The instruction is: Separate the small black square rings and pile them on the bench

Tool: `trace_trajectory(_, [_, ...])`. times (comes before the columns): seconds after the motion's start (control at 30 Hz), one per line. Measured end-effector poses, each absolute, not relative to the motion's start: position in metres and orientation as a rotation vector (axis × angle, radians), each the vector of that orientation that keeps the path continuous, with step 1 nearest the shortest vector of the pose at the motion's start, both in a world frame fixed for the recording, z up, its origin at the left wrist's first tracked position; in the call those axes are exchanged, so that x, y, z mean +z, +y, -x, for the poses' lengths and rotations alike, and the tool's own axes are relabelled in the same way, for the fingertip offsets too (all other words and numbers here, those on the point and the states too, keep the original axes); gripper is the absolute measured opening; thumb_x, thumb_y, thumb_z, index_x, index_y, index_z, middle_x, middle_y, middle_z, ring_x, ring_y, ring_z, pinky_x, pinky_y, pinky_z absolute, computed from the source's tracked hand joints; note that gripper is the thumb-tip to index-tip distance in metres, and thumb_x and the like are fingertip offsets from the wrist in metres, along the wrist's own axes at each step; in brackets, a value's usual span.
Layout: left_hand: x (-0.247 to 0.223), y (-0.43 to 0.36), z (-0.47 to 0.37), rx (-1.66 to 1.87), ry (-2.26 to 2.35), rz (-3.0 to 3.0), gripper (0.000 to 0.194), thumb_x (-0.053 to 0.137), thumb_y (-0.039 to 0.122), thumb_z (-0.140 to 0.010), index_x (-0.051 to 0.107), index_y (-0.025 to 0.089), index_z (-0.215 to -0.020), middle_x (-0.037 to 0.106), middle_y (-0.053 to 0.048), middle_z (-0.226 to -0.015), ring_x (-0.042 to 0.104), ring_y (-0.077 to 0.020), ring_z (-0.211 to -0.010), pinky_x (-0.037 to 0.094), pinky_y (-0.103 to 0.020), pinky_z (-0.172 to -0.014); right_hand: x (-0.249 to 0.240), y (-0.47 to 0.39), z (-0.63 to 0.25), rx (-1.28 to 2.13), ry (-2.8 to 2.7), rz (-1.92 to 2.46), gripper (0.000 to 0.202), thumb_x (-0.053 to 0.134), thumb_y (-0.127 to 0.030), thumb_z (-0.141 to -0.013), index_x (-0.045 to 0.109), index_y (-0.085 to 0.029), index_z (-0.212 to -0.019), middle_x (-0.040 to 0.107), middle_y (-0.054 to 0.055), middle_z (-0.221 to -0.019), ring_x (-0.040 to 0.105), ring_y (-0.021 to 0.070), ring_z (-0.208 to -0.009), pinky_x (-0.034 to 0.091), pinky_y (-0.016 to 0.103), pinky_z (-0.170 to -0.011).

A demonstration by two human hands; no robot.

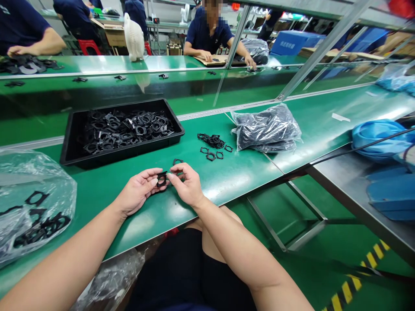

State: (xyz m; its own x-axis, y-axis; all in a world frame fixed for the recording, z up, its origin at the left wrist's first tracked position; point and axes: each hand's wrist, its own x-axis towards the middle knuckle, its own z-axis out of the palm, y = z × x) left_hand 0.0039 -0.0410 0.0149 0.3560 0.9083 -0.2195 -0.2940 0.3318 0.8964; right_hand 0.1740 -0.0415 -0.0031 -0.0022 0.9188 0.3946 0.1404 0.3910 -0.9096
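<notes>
Between my two hands, just above the green tabletop, is a small black plastic part (pixel 161 179) with a round opening. My left hand (pixel 140 190) pinches it from the left between thumb and fingers. From the other side, the thumb and fingertips of my right hand (pixel 186 183) close on its right edge. A similar black ring (pixel 177 161) lies on the table just behind my right hand. Farther right, a small pile of thin black rings (pixel 212 141) has several loose ones in front of it.
Behind my hands stands a black tray (pixel 123 157) full of black parts. A clear bag (pixel 35 216) with black parts lies at left, a wrapped plastic bundle (pixel 266 127) at right. Beyond runs a conveyor belt (pixel 191 88) carrying spaced parts; a co-worker (pixel 210 36) sits across it.
</notes>
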Motion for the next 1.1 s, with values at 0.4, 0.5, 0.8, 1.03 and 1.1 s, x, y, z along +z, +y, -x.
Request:
trace_trajectory(0.4, [0.0110, -0.0404, -0.0028, 0.949, 0.817, -0.889, 0.031, 0.075, 0.026, -0.072, 0.070, 0.019, -0.102, 0.071, -0.008, -0.102, 0.066, -0.0197, -0.095, 0.052, -0.037, -0.092, -0.0041, -0.0394, -0.1734, 0.520, -1.623, 0.923, 0.006, 0.062, -0.023, -0.083, 0.063, -0.020, -0.077, 0.064, 0.003, -0.078, 0.059, 0.0142, -0.077, 0.051, 0.028, -0.073])
trace_trajectory(0.5, [0.0100, -0.0402, -0.0007, 0.936, 0.825, -0.898, 0.032, 0.075, 0.027, -0.072, 0.070, 0.019, -0.102, 0.071, -0.008, -0.102, 0.066, -0.0200, -0.094, 0.052, -0.037, -0.092, -0.0036, -0.0385, -0.1748, 0.566, -1.633, 0.925, 0.007, 0.063, -0.024, -0.082, 0.063, -0.020, -0.076, 0.063, 0.003, -0.078, 0.059, 0.0145, -0.078, 0.051, 0.028, -0.074])
trace_trajectory(0.8, [0.0119, -0.0388, 0.0015, 0.844, 0.838, -0.948, 0.034, 0.073, 0.030, -0.073, 0.070, 0.016, -0.104, 0.072, -0.010, -0.095, 0.066, -0.0174, -0.081, 0.052, -0.029, -0.077, -0.0124, -0.0380, -0.1717, 1.087, -1.402, 0.963, 0.016, 0.059, -0.028, -0.082, 0.058, -0.019, -0.095, 0.059, 0.000, -0.076, 0.057, 0.0099, -0.059, 0.050, 0.024, -0.057])
trace_trajectory(1.03, [0.0161, -0.0361, 0.0007, 0.856, 0.858, -0.868, 0.034, 0.067, 0.039, -0.078, 0.068, 0.016, -0.103, 0.067, -0.006, -0.082, 0.062, -0.0134, -0.067, 0.047, -0.023, -0.058, -0.0071, -0.0400, -0.1751, 0.785, -1.600, 0.907, 0.024, 0.055, -0.024, -0.085, 0.064, -0.020, -0.107, 0.061, 0.006, -0.093, 0.059, 0.0138, -0.078, 0.051, 0.027, -0.068])
trace_trajectory(1.1, [0.0156, -0.0358, 0.0001, 0.837, 0.890, -0.868, 0.035, 0.066, 0.043, -0.078, 0.069, 0.015, -0.097, 0.066, -0.007, -0.079, 0.059, -0.0122, -0.064, 0.045, -0.022, -0.055, -0.0067, -0.0404, -0.1743, 0.796, -1.626, 0.899, 0.024, 0.056, -0.025, -0.084, 0.065, -0.020, -0.106, 0.062, 0.005, -0.089, 0.059, 0.0134, -0.076, 0.051, 0.027, -0.067])
